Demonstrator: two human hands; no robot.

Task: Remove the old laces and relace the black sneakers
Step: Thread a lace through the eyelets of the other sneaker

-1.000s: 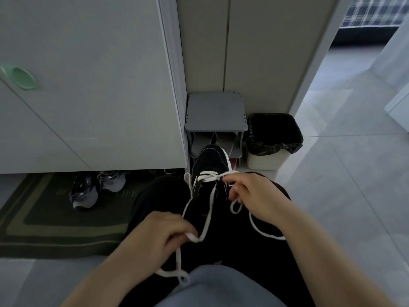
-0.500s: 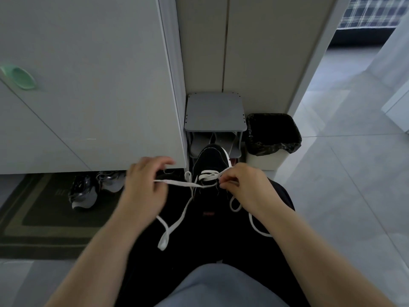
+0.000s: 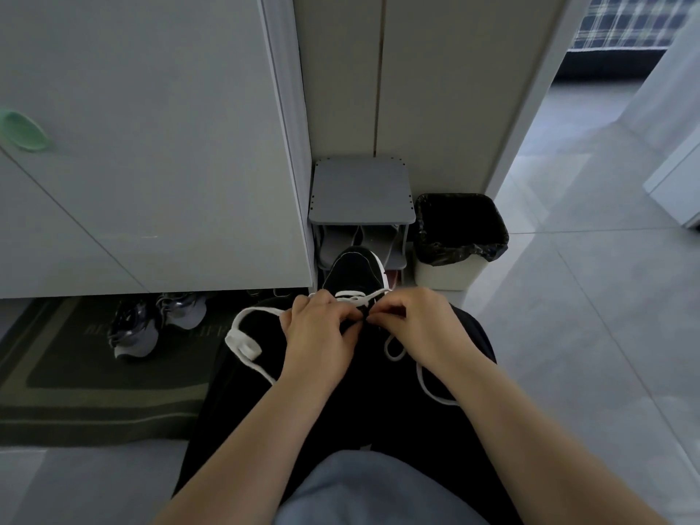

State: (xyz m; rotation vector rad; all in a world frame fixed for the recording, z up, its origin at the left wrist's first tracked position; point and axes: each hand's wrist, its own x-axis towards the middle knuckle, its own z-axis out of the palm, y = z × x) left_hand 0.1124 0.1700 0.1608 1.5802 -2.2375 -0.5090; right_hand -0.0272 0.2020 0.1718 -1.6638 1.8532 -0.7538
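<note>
Far left: mat (image 3: 57, 377), grey shoes (image 3: 132, 329) at its far edge, neither part of the job. White lace (image 3: 242, 344) lay in a slack loop over my left thigh, running in toward the left hand (image 3: 322, 335). That hand's fingers were curled over the sneaker's throat, thumb and forefinger closed on the lace close to the eyelets.

Sneaker (image 3: 354, 272) sat between my hands at the far end of my legs, toe pointing away toward the rack (image 3: 360, 191). Only the lowest rows showed lace across them.

Right hand (image 3: 416, 327) met the left there, fingertips pinched tight together. I judged they were on the lace end, though the tip itself was hidden. The other tail trailed down under my right wrist. Bin (image 3: 458, 240) stood off right.

Step in hand, as I read it: relacing, early on, with most eyelets yet to fill. Next move called for feeding the pinched end through the next eyelet, then drawing the slack loop up even — flat, no twist.
</note>
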